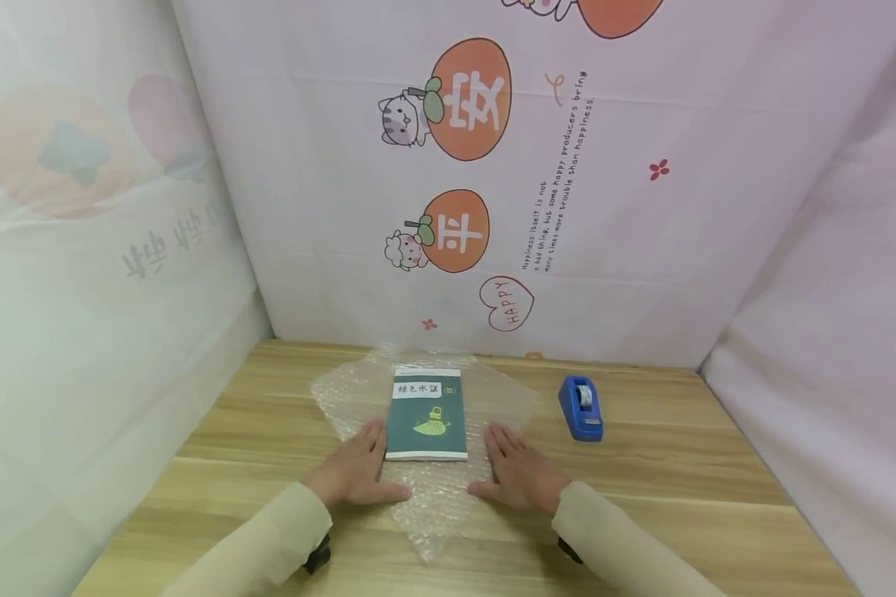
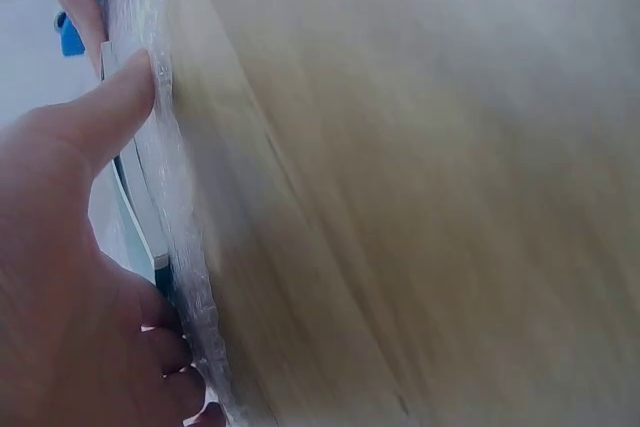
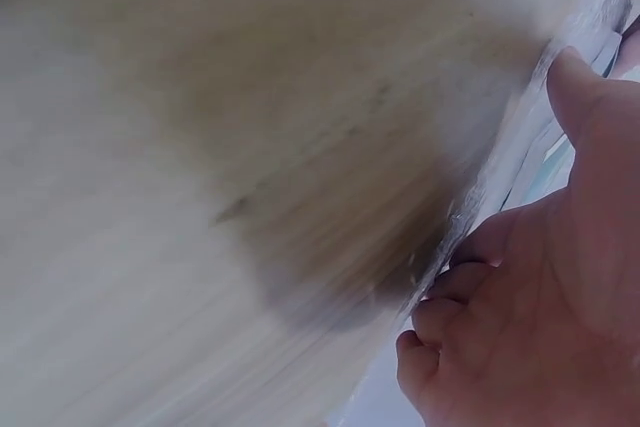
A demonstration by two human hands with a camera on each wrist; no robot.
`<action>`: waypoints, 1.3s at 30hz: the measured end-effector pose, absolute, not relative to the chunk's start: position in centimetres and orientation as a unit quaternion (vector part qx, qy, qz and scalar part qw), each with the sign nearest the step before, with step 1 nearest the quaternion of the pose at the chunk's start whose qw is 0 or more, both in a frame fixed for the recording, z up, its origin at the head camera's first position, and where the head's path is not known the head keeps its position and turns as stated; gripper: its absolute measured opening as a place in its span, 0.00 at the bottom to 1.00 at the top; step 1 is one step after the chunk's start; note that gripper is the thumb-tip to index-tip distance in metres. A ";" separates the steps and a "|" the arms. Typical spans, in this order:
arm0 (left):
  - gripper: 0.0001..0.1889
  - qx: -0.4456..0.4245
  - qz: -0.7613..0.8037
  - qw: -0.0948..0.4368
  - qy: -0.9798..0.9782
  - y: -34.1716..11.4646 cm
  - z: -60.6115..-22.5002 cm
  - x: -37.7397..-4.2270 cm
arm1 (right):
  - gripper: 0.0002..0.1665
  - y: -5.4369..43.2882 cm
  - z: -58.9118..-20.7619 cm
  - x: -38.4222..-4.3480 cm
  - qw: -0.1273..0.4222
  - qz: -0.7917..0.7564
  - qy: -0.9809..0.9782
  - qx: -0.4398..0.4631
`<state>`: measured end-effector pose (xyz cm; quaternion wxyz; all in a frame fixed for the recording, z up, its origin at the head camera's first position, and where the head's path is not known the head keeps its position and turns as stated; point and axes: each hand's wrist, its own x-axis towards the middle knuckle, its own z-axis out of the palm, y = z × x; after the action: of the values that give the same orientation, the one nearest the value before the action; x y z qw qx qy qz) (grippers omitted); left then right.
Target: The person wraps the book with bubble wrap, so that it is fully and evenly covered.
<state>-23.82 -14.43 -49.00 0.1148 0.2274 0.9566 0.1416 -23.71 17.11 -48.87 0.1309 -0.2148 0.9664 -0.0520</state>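
A green book (image 1: 427,435) with a white title label and a yellow drawing lies flat on a sheet of clear bubble wrap (image 1: 435,497), turned so one corner points at me. My left hand (image 1: 354,468) rests on the wrap, fingertips beside the book's left edge and thumb pointing inward. On the other side, my right hand (image 1: 521,471) lies on the wrap with its fingers extended, a small gap from the book. In the left wrist view, the thumb of the left hand (image 2: 70,207) presses the wrap's edge. The right hand (image 3: 540,267) similarly touches the wrap in the right wrist view.
A blue tape dispenser (image 1: 582,410) with a roll of tape stands to the right on the wooden table (image 1: 664,464). White printed cloth (image 1: 328,207) hangs behind the table and along both sides.
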 end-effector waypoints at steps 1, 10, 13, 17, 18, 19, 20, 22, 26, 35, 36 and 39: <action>0.64 0.227 0.135 0.115 0.958 -14.2 -48.9 -23.7 | 0.63 17.3 -48.9 -23.6 0.133 -0.054 0.966 -0.213; 0.64 0.226 0.108 0.119 0.961 -12.3 -49.3 -23.9 | 0.64 19.0 -49.0 -23.0 0.143 -0.063 0.968 -0.198; 0.64 0.226 0.116 0.125 0.959 -11.9 -49.3 -24.1 | 0.63 19.5 -48.8 -23.0 0.148 -0.061 0.967 -0.196; 0.63 0.230 0.121 0.128 0.957 -11.4 -49.4 -24.2 | 0.64 20.1 -48.6 -22.8 0.149 -0.060 0.967 -0.197; 0.63 0.230 0.122 0.127 0.957 -11.2 -49.4 -24.2 | 0.64 20.2 -48.7 -22.8 0.148 -0.061 0.967 -0.197; 0.63 0.230 0.121 0.127 0.957 -11.1 -49.4 -24.1 | 0.64 20.4 -48.8 -22.8 0.147 -0.061 0.968 -0.196; 0.63 0.230 0.120 0.125 0.958 -10.9 -49.4 -24.1 | 0.64 20.6 -48.9 -22.8 0.146 -0.061 0.968 -0.196; 0.64 0.230 0.118 0.121 0.959 -10.5 -49.4 -24.1 | 0.64 20.9 -49.0 -22.8 0.144 -0.065 0.968 -0.194; 0.65 0.230 0.117 0.118 0.959 -10.0 -49.4 -24.1 | 0.64 21.5 -49.0 -22.7 0.142 -0.070 0.969 -0.192; 0.64 0.227 0.116 0.128 0.958 -9.2 -49.2 -24.2 | 0.63 22.3 -49.0 -22.7 0.136 -0.080 0.968 -0.195; 0.64 0.224 0.116 0.129 0.959 -9.1 -49.1 -24.2 | 0.63 22.3 -49.0 -22.7 0.135 -0.080 0.968 -0.195; 0.64 0.217 0.115 0.130 0.961 -8.7 -49.1 -24.2 | 0.64 22.6 -49.1 -22.8 0.136 -0.079 0.969 -0.192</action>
<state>-24.20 -8.71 -49.12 0.1296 0.2169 0.9607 0.1148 -22.78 22.58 -49.12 0.1364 -0.1923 0.9686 -0.0787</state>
